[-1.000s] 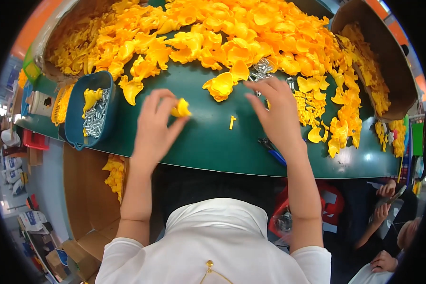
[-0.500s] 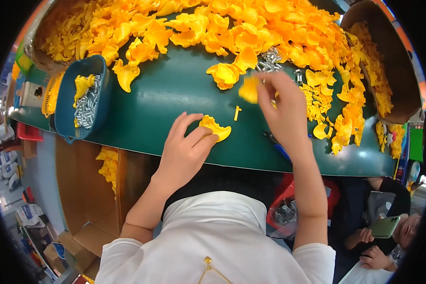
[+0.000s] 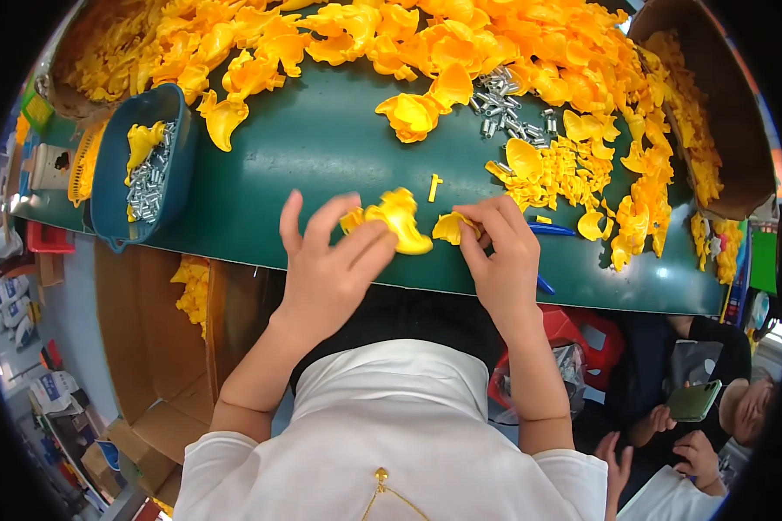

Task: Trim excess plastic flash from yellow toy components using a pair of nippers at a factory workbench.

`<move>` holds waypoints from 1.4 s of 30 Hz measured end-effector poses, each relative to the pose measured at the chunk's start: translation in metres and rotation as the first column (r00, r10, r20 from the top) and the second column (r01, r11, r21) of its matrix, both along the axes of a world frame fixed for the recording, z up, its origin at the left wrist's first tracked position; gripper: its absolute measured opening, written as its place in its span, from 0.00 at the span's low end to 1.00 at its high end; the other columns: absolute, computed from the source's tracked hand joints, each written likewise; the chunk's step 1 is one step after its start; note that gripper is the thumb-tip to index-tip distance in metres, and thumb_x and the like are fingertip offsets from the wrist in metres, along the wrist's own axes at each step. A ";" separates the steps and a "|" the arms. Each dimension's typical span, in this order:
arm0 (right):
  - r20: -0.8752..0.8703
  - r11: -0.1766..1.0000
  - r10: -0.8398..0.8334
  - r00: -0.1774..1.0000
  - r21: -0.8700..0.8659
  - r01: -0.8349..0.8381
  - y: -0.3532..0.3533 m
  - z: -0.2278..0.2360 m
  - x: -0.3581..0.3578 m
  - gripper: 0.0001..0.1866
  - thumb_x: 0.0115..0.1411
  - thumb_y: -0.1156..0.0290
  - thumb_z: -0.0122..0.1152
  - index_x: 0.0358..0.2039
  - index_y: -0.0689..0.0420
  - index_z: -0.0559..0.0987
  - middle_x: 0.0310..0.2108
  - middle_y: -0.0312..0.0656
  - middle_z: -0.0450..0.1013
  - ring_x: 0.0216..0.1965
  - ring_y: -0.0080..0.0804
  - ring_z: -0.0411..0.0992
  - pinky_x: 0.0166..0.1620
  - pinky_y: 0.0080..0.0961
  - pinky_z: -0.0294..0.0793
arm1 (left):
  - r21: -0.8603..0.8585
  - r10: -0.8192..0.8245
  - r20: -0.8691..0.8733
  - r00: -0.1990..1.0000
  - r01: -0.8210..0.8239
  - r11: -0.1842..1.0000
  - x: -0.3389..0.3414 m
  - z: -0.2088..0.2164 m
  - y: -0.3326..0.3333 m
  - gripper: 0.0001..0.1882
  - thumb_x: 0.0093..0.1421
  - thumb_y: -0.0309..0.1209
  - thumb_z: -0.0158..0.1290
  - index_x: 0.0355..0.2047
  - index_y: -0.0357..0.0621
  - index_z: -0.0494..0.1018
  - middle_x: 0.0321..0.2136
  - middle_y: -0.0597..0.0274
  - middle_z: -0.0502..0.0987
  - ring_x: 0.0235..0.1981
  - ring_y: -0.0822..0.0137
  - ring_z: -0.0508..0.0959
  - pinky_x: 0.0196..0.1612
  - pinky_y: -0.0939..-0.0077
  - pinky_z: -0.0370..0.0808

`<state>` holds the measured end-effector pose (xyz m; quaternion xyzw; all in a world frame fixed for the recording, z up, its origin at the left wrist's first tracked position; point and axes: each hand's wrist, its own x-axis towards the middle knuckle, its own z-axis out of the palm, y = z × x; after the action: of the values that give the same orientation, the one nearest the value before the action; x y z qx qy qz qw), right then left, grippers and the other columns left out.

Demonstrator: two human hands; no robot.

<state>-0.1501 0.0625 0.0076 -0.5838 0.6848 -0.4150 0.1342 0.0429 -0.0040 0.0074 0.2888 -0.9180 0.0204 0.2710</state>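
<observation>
Near the front edge of the green table, my left hand holds a yellow curved plastic shell between thumb and fingers. The shell is slightly blurred, and the other fingers are spread. Just to its right, my right hand pinches a smaller yellow plastic piece. The two pieces are close, with a narrow gap between them. Beyond them a small yellow T-shaped plastic part lies on the table. Blue tool handles show beside my right hand, which partly hides them.
Yellow shells are heaped across the far side. Small yellow parts and metal cylinders lie at right. A blue basket holds more cylinders at left. Cardboard boxes flank the table. A person holds a phone at lower right.
My right hand has come down and left from the small parts, bringing the yellow piece beside the shell. My left hand has tilted the shell. The whole view has shifted slightly.
</observation>
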 end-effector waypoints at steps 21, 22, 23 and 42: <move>-0.120 0.995 0.087 0.989 -0.041 -0.092 -0.005 0.007 0.024 0.10 0.45 0.85 0.62 0.31 0.64 0.78 0.22 0.39 0.66 0.20 0.24 0.70 0.23 0.17 0.71 | 0.124 -0.145 -0.237 0.961 0.178 0.976 -0.017 -0.022 0.015 0.12 0.41 0.27 0.62 0.30 0.41 0.78 0.33 0.65 0.75 0.44 0.58 0.72 0.38 0.72 0.77; -0.182 0.994 0.083 0.980 -0.057 -0.095 -0.005 0.006 0.025 0.10 0.45 0.85 0.63 0.31 0.64 0.78 0.21 0.39 0.66 0.20 0.25 0.70 0.23 0.18 0.71 | 0.187 -0.146 -0.262 0.954 0.198 0.962 -0.016 -0.022 0.015 0.12 0.42 0.26 0.62 0.30 0.41 0.78 0.33 0.65 0.75 0.44 0.58 0.71 0.39 0.72 0.77; -0.181 0.994 0.083 0.980 -0.055 -0.094 -0.004 0.005 0.026 0.10 0.45 0.85 0.63 0.31 0.64 0.78 0.21 0.39 0.66 0.20 0.25 0.70 0.23 0.18 0.71 | 0.189 -0.147 -0.261 0.954 0.199 0.961 -0.015 -0.022 0.013 0.12 0.42 0.26 0.62 0.30 0.41 0.78 0.33 0.65 0.75 0.44 0.58 0.71 0.39 0.72 0.77; -0.213 0.998 0.020 0.977 -0.051 -0.032 -0.002 0.008 0.032 0.09 0.44 0.84 0.64 0.28 0.63 0.77 0.20 0.41 0.65 0.19 0.31 0.69 0.21 0.23 0.67 | 0.126 -0.207 -0.148 0.967 0.226 0.966 -0.015 -0.014 0.013 0.13 0.41 0.21 0.58 0.31 0.38 0.78 0.33 0.62 0.74 0.45 0.55 0.70 0.39 0.73 0.80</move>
<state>-0.1184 0.0608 0.0157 -0.6372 0.6761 -0.3667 0.0498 0.0278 0.0089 -0.0067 0.2058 -0.9231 -0.0941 0.3111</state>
